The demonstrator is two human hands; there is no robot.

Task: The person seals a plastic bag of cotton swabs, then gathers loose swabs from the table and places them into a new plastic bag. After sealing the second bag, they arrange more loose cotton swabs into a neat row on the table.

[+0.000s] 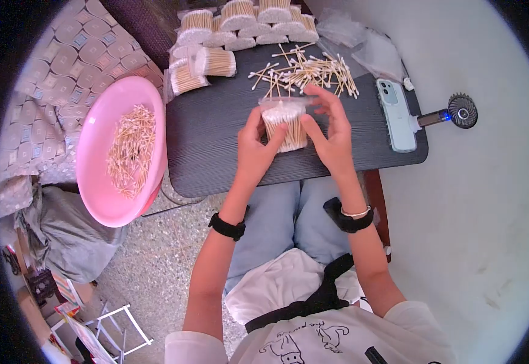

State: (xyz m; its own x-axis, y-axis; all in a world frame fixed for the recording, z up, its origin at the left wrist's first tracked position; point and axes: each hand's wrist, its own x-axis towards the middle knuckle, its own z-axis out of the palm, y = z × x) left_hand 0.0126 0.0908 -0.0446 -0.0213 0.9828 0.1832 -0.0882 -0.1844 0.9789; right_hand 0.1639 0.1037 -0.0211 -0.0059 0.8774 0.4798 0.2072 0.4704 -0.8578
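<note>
The bag of cotton swabs (292, 121) is between the two hands, over the part of the dark desk (207, 136) nearest the person. It is clear plastic and packed with swabs, their white tips massed at the upper and lower ends and the tan sticks showing between. A clear strip of plastic crosses its top. The left hand (255, 142) has its grip closed on the bag's left side, the thumb across the front and the fingers around the edge. The right hand (332, 136) has its grip spread, the thumb at the bag's right side and the fingers arched near the top strip.

Just beyond the bag, loose swabs (322, 71) lie scattered in a heap. Two filled bags (216, 62) lie to the left of the heap, and a stack of filled bags (238, 17) is at the far edge. Clear plastic bags (378, 56) lie at the far right corner. A pale phone (400, 121) lies near the right edge, beside a small fan (461, 110). Left of the desk, a pink basin (99, 173) holds more loose swabs.
</note>
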